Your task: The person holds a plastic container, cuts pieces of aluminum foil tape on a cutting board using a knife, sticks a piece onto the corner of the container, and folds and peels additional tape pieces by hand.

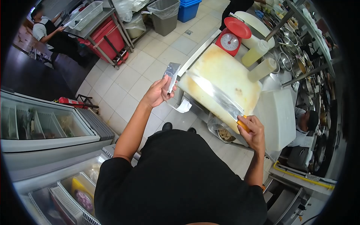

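My right hand (pixel 253 131) is closed round the orange handle of a knife (pixel 217 93). Its long, shiny blade points up and left over the stained white cutting board (pixel 228 69); whether it touches the board I cannot tell. My left hand (pixel 159 93), raised in front of the board's left side, grips a flat silvery piece (pixel 172 71) between thumb and fingers. I cannot make out exactly what that piece is. A white strip (pixel 183 106), like paper or cloth, hangs below the same hand.
A red kitchen scale (pixel 230 42) and two squeeze bottles (pixel 255 53) stand along the board's far and right sides. Metal bowls (pixel 287 60) crowd the right shelf. Open chillers (pixel 45 127) lie at left. A person (pixel 52 33) stands far left; others work at right.
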A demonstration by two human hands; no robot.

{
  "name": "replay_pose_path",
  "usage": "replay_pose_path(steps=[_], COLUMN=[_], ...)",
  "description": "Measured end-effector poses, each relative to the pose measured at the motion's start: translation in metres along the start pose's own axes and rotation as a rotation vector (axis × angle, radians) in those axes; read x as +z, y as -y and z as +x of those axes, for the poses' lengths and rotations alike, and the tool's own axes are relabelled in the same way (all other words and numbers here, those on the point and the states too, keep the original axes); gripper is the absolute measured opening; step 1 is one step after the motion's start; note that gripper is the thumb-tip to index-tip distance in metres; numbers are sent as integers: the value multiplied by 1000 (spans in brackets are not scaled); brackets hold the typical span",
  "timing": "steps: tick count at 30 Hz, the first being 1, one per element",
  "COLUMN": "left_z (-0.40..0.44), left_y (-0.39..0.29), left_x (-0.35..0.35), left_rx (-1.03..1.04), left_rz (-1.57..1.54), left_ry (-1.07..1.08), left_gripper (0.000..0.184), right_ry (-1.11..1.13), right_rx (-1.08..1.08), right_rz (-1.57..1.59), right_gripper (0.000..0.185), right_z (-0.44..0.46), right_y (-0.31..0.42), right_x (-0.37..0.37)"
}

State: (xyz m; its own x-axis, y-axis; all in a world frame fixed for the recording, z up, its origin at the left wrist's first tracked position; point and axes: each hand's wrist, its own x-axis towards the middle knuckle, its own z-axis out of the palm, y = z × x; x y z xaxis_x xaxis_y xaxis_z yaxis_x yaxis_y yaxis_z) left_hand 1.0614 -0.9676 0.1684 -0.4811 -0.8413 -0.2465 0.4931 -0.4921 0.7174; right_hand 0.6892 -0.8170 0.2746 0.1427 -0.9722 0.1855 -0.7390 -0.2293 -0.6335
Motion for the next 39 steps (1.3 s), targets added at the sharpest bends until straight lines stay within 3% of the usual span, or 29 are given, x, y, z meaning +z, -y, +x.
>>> replay_pose_path(steps=[7, 39], left_z=[3, -13], left_y=[-7, 26], left_x=[0, 54], left_rx=[-16, -271], left_rz=[211, 392], left_ry=[17, 84], left_gripper=[47, 37], right_ry=[20, -37], right_rx=[-22, -137], right_rz=[-6, 21], right_gripper=[37, 41], right_z=[-3, 16], right_y=[2, -12], right_x=[9, 71])
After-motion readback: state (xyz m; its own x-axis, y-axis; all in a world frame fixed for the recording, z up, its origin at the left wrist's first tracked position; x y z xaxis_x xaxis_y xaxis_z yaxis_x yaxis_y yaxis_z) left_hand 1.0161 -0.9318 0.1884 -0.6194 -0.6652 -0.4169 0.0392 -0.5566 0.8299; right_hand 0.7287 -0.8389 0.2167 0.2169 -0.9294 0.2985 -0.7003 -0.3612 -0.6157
